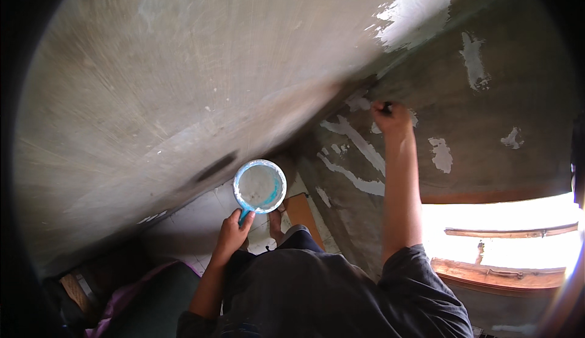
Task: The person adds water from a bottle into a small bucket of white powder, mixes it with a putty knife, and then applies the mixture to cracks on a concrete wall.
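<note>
My left hand (229, 234) is closed around the handle of a blue plastic dipper (246, 207), held level at waist height. White smears coat its rim, and pale grey-white paste (256, 182) lies inside. My right arm reaches out to the right-hand wall (439, 88). There my right hand (395, 118) is closed on a small tool with a dark handle (387, 107); its working end is hidden, so I cannot tell its kind. Beside that hand, close to the corner, are pale patches of paste (358, 101) on the grey wall.
Another grey wall (152, 82) rises on the left, with a large white patch (419, 9) near the corner. A bright window with a wooden frame (499, 274) is at right. A brown board (303, 216) lies on the tiled floor by my feet. Purple-edged dark fabric (152, 301) is lower left.
</note>
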A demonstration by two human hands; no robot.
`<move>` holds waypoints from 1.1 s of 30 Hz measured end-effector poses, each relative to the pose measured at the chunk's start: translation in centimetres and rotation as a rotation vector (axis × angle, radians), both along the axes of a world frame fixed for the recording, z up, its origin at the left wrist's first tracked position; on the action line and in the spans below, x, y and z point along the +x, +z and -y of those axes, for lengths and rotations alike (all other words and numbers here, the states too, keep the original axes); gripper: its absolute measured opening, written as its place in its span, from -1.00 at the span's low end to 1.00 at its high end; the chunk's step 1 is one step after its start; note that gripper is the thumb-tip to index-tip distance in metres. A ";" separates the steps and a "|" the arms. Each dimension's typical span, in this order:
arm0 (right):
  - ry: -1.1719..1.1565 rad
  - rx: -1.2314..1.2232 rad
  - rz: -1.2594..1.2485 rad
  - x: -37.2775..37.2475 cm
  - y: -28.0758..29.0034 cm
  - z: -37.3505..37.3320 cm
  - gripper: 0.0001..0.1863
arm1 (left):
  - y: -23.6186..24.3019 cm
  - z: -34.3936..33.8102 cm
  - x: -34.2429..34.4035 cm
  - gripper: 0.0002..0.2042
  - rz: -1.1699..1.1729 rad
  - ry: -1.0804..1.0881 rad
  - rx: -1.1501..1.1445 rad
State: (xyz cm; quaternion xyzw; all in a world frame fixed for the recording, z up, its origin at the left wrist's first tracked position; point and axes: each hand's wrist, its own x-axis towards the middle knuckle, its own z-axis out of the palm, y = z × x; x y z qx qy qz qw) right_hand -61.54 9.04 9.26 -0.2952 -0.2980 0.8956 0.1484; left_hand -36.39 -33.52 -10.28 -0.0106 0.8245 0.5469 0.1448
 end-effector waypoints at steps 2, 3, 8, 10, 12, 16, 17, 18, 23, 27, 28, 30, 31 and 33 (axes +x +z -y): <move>-0.029 -0.053 0.108 -0.7 -4.3 -0.4 -0.82 | 0.4 -0.3 -0.2 -0.58 -0.004 -0.015 -0.020; -0.040 -0.080 0.161 -1.3 -6.0 -0.6 -0.82 | 0.7 -0.4 -0.3 -0.57 -0.008 -0.018 -0.031; -0.063 -0.078 0.111 -4.3 -8.5 -1.8 -0.78 | 1.0 -0.3 -0.2 -0.57 0.031 -0.011 -0.036; -0.058 -0.066 0.087 -5.2 -6.6 -2.7 -0.78 | 0.8 0.0 0.0 -0.57 0.025 -0.012 -0.049; -0.070 -0.018 0.088 -5.8 -3.5 -3.2 -0.79 | 0.1 0.1 0.2 -0.57 0.008 -0.015 -0.054; -0.117 -0.035 0.006 -5.2 2.5 -2.7 -0.83 | 0.6 -0.3 -0.3 -0.57 0.003 -0.037 -0.043; -0.154 -0.050 -0.008 -4.7 4.2 -2.3 -0.85 | 0.9 -0.5 -0.5 -0.57 -0.002 -0.046 -0.038; -0.186 -0.066 -0.018 -4.3 5.8 -1.8 -0.86 | 1.0 -0.6 -0.5 -0.58 -0.004 -0.052 -0.037; -0.011 -0.060 -0.105 1.6 12.7 -0.5 -0.88 | 0.8 -1.1 -1.4 -0.57 -0.013 -0.085 -0.018; 0.191 0.139 -0.014 6.8 11.4 0.8 -0.92 | 0.5 -0.5 -0.9 -0.57 0.012 -0.058 -0.009; 0.226 0.221 0.066 8.3 10.9 2.4 -0.92 | 0.5 -0.4 -0.7 -0.57 0.007 -0.046 -0.015; 0.137 0.541 0.153 10.9 7.6 4.4 -0.88 | 0.7 -0.1 -0.3 -0.57 -0.004 -0.025 -0.032; 0.204 0.640 0.233 11.5 5.9 4.3 -0.85 | 0.8 0.0 -0.1 -0.57 -0.009 -0.019 -0.033; 0.395 0.928 0.395 11.9 0.9 2.0 -0.78 | 0.8 0.0 0.2 -0.58 -0.019 -0.012 -0.030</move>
